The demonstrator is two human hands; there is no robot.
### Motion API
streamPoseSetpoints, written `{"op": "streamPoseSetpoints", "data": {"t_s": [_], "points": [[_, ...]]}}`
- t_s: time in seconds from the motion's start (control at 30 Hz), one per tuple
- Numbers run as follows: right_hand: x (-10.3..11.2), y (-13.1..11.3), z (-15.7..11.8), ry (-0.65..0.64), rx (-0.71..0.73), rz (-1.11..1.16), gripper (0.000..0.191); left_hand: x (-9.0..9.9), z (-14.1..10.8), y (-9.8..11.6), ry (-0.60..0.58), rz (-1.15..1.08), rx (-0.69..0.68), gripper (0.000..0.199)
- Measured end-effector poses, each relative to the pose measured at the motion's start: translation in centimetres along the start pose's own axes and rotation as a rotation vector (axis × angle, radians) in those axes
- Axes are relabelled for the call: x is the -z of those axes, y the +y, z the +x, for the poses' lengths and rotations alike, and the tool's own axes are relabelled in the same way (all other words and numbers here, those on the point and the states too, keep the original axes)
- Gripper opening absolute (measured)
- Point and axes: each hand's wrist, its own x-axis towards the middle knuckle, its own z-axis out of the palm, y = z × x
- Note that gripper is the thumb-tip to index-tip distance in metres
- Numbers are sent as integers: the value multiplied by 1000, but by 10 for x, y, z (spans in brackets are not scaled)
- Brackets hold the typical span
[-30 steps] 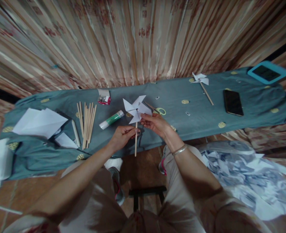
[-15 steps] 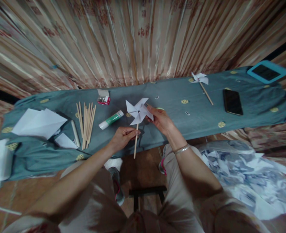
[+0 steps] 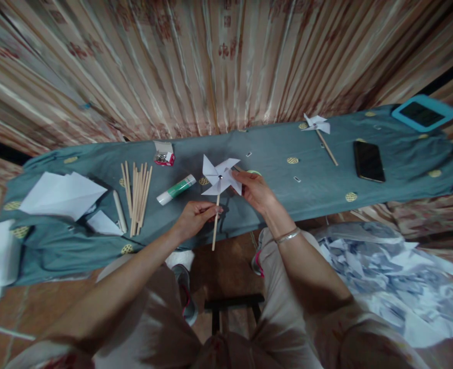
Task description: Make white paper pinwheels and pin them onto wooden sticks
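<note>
Touching the right hand (image 3: pixel 256 191), the pinwheel (image 3: pixel 217 176) has turned slightly.

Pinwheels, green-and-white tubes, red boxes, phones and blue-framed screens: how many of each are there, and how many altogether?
Pinwheels: 2 (one held, one lying on the cloth)
Green-and-white tube: 1
Red box: 1
Phone: 1
Blue-framed screen: 1
Total: 6
</note>
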Motion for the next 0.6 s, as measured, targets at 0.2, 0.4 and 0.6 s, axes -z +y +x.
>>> {"op": "streamPoseSetpoints", "data": {"t_s": [0.2,0.4,0.6], "points": [[-1,1,-1,7,-30,7,27,0,0,0,6,3,-4,40],[-4,2,-3,-10,-61,34,32,1,1,-1,5,17,-46,40],[-7,0,-6,-14,-96,55,33,1,1,-2,13,25,-63,41]]}}
